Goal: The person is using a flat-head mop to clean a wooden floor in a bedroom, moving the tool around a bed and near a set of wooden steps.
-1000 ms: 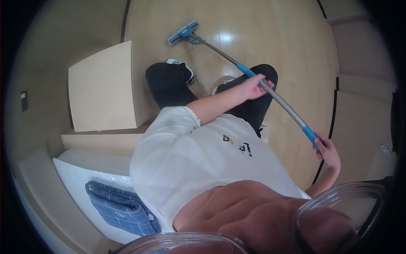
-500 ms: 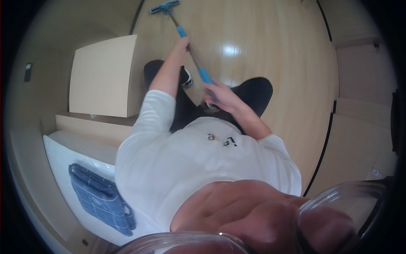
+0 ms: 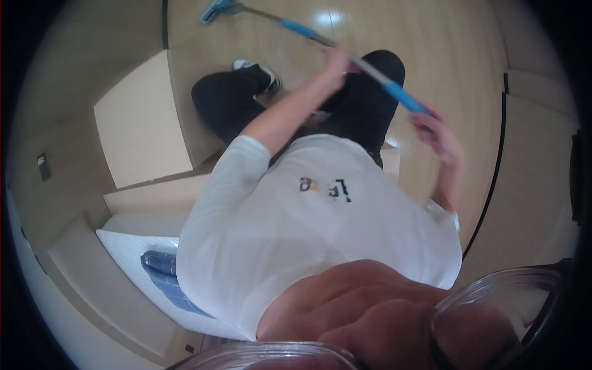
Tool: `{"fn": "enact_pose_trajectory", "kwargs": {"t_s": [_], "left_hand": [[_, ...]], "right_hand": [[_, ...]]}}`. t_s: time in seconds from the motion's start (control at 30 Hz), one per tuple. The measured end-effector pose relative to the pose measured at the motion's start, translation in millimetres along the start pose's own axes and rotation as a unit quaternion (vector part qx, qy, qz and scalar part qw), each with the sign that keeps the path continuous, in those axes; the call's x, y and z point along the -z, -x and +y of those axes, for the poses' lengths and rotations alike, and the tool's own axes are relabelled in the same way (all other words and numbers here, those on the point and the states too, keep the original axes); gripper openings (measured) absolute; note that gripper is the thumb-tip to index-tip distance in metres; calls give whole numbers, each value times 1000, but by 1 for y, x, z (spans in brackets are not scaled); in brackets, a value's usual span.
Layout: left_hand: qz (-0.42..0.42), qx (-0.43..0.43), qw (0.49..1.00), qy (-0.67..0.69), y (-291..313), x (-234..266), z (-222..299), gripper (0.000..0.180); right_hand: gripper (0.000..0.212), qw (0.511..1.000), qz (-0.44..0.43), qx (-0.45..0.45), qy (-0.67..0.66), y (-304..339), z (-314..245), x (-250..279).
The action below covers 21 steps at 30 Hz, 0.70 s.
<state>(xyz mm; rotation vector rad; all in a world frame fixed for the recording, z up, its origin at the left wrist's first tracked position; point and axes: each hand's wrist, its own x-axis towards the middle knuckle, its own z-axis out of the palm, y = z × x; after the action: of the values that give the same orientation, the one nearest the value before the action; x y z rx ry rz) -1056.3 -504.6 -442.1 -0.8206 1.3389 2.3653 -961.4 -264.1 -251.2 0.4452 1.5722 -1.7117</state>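
Mop held in both hands over the wooden floor. Left hand wrapped round the mid-shaft; right hand curled over the blue grip at the top end, fingers blurred. Long axis runs from about 10 o'clock, head on the floor, down to 4 o'clock at the right hand. Left hand is nearer the head. Light cabinet at 9 o'clock; folded blue cloth on a white surface at 7 o'clock.
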Motion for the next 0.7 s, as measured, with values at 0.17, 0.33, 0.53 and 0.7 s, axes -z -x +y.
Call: {"fn": "enact_pose_trajectory", "kwargs": {"t_s": [0.17, 0.33, 0.53, 0.7], "left_hand": [[-191, 121, 973, 53, 158, -89, -7, 30], [-251, 65, 966, -15, 136, -57, -6, 35], [-61, 26, 996, 65, -53, 62, -17, 52], [123, 10, 992, 38, -147, 322, 106, 19]], "right_hand": [[47, 844, 187, 50, 500, 188, -49, -9], [55, 860, 97, 86, 493, 174, -42, 1], [55, 994, -17, -44, 103, -43, 37, -86], [27, 976, -192, -71, 70, -166, 78, -285]]}}
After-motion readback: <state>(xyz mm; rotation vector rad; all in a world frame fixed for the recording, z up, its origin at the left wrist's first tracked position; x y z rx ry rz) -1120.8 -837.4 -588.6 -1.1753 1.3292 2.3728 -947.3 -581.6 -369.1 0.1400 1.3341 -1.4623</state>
